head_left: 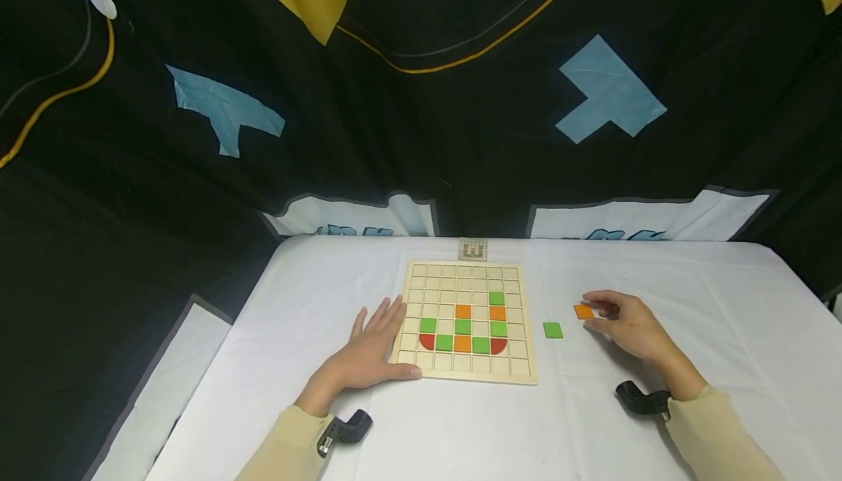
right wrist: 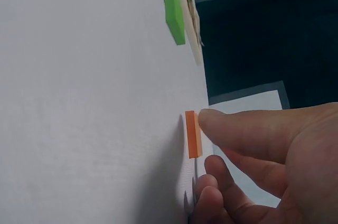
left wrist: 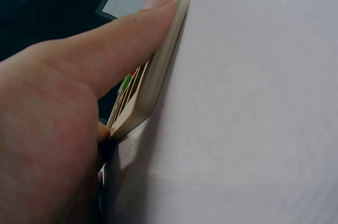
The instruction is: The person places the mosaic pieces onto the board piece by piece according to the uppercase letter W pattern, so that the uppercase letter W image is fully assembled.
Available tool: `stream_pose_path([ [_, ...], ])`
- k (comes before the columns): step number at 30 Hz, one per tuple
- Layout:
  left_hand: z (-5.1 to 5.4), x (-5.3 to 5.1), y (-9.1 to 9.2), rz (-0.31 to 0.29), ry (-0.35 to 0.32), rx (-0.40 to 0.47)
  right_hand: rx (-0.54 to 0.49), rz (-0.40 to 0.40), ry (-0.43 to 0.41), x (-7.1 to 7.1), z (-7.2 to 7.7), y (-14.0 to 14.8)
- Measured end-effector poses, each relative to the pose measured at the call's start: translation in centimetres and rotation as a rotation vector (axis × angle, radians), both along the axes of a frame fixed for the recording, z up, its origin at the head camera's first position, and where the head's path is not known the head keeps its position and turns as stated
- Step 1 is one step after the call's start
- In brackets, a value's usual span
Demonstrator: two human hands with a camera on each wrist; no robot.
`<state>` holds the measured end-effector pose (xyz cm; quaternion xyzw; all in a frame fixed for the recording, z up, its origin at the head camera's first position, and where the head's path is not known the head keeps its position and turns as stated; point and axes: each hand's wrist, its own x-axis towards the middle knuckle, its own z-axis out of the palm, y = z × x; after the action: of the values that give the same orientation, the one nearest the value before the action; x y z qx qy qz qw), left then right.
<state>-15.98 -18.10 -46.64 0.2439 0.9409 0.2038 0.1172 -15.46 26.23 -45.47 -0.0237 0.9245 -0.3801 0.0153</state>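
A square wooden grid board (head_left: 470,376) lies on the white table, with green and orange square tiles and two red rounded pieces set in its cells. My left hand (head_left: 368,357) rests at the board's left side, fingers spread, its thumb (left wrist: 132,39) along the near edge. To the right of the board, my right hand (head_left: 625,324) pinches an orange square tile (head_left: 583,311) between thumb and fingers, low at the tabletop. In the right wrist view the thumb touches one end of the orange tile (right wrist: 193,134). A loose green tile (head_left: 552,330) lies between the board and that hand.
A small patterned square (head_left: 472,249) sits at the table's back edge, just behind the board. Black wrist-mounted devices are on the left wrist (head_left: 345,428) and the right wrist (head_left: 641,398). A dark curtain (head_left: 421,145) with blue and yellow shapes hangs behind the white tablecloth (head_left: 460,430).
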Motion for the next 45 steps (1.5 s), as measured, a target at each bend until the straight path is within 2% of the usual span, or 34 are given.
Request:
stream_pose_path([
  [20,-0.15,-0.12,-0.12,-0.002,-0.002,0.000,0.162,0.044,0.051,-0.97,-0.48,-0.06],
  [35,-0.28,-0.08,-0.09,-0.006,-0.005,-0.004,0.197,0.089,0.078,-0.63,-0.47,0.02],
  [45,-0.38,-0.19,-0.13,-0.009,0.003,-0.004,0.200,0.066,0.063,-0.60,-0.29,0.02],
])
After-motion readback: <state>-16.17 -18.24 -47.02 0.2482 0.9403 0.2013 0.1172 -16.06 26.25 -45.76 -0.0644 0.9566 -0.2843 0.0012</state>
